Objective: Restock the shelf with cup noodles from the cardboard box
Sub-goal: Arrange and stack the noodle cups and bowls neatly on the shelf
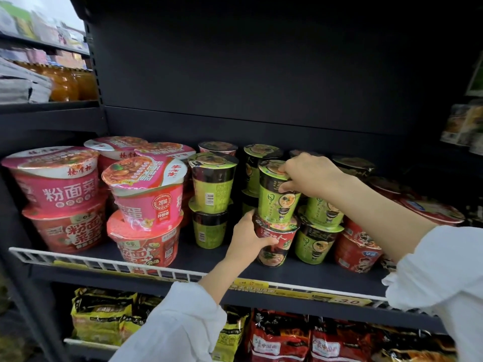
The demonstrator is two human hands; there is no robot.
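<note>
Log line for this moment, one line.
stage: stacking on shelf | left hand: grips red cup | right hand: holds green cup on red cup | box: unseen

Dark shelf [224, 259] carries stacked pink bowls [56, 178] and green cups [211, 184].

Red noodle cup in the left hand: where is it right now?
Head view, centre of the shelf: the red cup sits gripped by the left hand, under the green cup the right hand holds, left of stacked green cups.
</note>
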